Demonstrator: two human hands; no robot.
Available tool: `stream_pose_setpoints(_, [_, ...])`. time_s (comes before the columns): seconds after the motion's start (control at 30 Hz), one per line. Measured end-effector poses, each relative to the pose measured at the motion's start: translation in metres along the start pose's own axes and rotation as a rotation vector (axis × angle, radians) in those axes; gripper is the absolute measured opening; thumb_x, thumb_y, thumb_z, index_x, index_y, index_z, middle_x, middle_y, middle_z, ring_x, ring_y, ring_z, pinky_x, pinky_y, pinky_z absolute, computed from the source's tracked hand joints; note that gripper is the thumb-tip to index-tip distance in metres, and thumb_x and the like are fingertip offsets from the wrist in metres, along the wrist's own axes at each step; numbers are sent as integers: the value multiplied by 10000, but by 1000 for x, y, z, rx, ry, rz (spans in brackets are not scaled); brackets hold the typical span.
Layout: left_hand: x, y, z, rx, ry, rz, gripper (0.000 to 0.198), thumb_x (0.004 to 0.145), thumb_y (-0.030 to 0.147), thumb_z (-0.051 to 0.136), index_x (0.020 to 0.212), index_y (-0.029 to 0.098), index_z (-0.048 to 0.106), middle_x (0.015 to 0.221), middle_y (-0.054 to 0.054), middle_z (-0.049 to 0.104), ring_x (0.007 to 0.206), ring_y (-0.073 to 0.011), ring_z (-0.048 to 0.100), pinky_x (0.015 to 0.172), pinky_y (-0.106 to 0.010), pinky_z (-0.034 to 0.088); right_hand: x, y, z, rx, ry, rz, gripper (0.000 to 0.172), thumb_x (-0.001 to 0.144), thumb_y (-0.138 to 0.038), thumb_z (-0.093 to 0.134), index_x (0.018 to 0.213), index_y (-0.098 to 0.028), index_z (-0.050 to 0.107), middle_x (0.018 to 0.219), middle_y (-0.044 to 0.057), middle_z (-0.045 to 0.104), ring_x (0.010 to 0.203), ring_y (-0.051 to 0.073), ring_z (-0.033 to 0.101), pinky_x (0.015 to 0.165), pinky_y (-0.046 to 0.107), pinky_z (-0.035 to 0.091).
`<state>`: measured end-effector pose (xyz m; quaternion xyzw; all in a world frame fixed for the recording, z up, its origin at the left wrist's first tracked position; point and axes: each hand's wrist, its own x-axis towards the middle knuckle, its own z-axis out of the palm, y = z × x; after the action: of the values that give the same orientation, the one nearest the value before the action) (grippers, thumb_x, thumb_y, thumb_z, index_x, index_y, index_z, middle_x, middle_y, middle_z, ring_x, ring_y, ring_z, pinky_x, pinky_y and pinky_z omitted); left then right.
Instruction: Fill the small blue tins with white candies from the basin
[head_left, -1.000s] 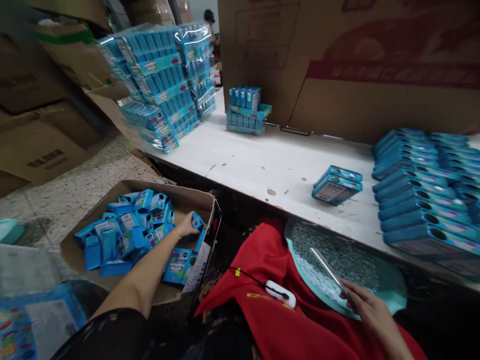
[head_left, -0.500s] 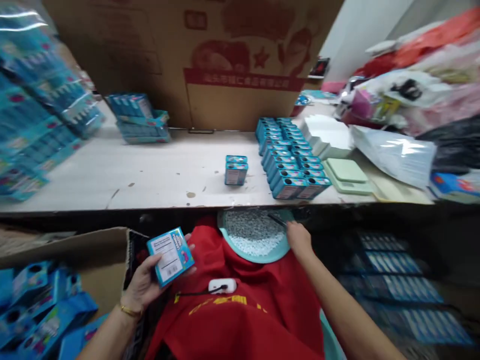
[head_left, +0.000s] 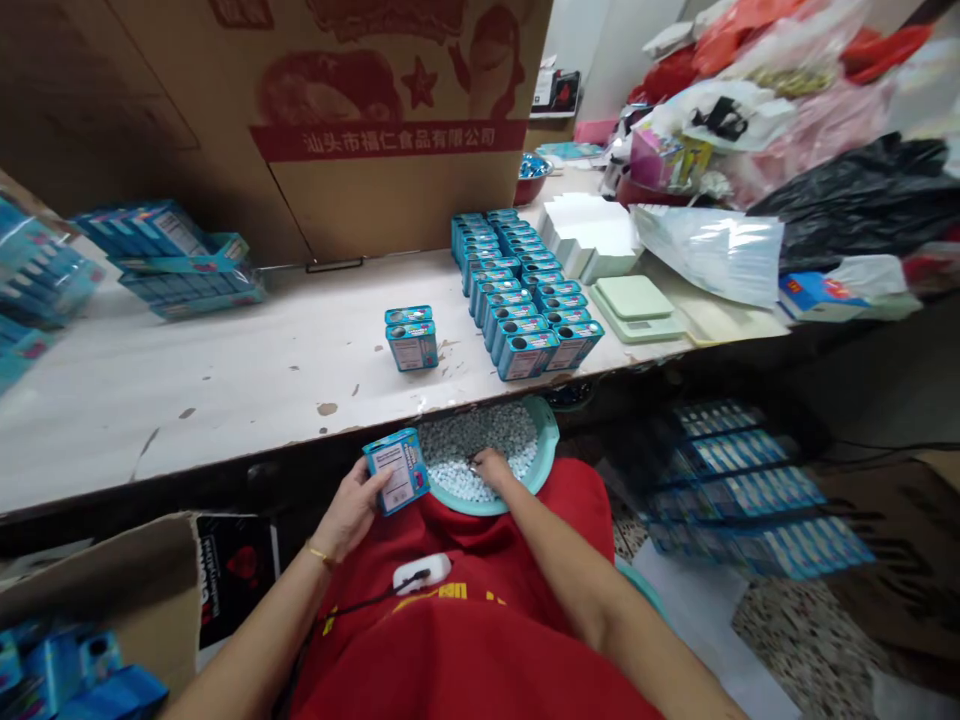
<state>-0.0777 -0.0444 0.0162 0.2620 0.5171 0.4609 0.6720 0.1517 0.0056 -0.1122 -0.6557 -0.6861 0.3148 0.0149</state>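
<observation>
My left hand [head_left: 358, 508] is closed around a small blue printed box [head_left: 399, 470], held tilted beside the rim of a turquoise basin [head_left: 549, 440]. Small white pellets [head_left: 461, 480] fill much of the basin, which rests at my lap against the table's front edge. My right hand [head_left: 491, 468] is inside the basin with its fingers closed, down at the pellets. A bit of a dark thin tool [head_left: 473, 461] shows at its fingertips; the rest of the tool is hidden, so I cannot tell its kind.
Two blue boxes [head_left: 412, 342] stand on the white table [head_left: 300, 375], with rows of similar boxes [head_left: 525, 320] to their right. A pale green scale [head_left: 636, 308] lies beyond these. A large carton [head_left: 405, 200] walls the back. More blue boxes [head_left: 67, 670] fill a carton at lower left.
My right hand has moved from the basin's right rim into the pellets, taking the dark tool along. My left hand has brought the blue box up to the basin. The view has turned right.
</observation>
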Motion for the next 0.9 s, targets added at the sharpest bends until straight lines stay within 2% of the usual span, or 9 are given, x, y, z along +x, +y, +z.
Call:
stream_pose_setpoints(0.13, [15,-6,2,159,-30,103,485,641,302,665,1073,152,505,1045,-83,615,901,-202,602,830,-390,476,-2,15,-11,201,-69,-66,222,702,-126,494,805,-116,690,677,11,638,638,112,529,557,179,364])
stream_pose_setpoints(0.23, [24,-8,-3,353,-20,218,489,638,329,653,1069,143,515,1044,-80,612,927,-202,582,860,-380,447,-13,26,-29,306,-82,-72,262,698,-110,459,834,-120,682,629,-1,610,553,91,493,504,174,365])
stream_pose_setpoints(0.37, [34,-10,-5,598,-40,337,463,649,339,621,1055,139,525,1021,-72,612,921,-199,569,864,-359,429,-35,32,-73,479,-77,-69,267,684,-134,465,843,-113,680,575,0,578,487,80,448,459,176,360])
stream_pose_setpoints(0.47, [40,-11,3,697,-85,388,437,667,327,585,1061,149,521,1010,-58,609,914,-194,560,849,-340,427,-50,27,-112,559,-62,-108,273,662,-134,480,836,-118,690,539,-7,559,464,74,420,448,180,340])
stream_pose_setpoints(0.6, [47,-16,22,803,-144,440,421,679,291,556,1072,146,517,1052,-72,588,965,-201,535,880,-335,400,-59,7,-148,432,-42,-192,299,660,-121,480,863,-138,698,586,2,597,487,81,446,477,187,341])
stream_pose_setpoints(0.73, [53,-23,35,854,-156,491,414,674,251,545,1077,162,522,1091,-77,566,1010,-204,515,923,-344,367,-63,-18,-167,120,-30,-279,314,685,-113,457,860,-197,705,685,15,659,630,117,547,561,188,355])
stream_pose_setpoints(0.83, [53,-25,37,876,-197,564,402,674,211,534,1073,174,528,1084,-76,565,1021,-211,506,942,-356,348,-70,-39,-178,-137,-15,-265,354,681,-99,440,873,-253,695,854,22,681,814,153,584,647,197,369])
stream_pose_setpoints(0.9, [53,-26,37,897,-214,592,403,672,178,518,1075,178,528,1078,-77,564,1025,-218,500,946,-367,343,-75,-53,-185,-279,-12,-224,365,681,-110,444,910,-270,680,924,38,671,866,179,587,682,221,383])
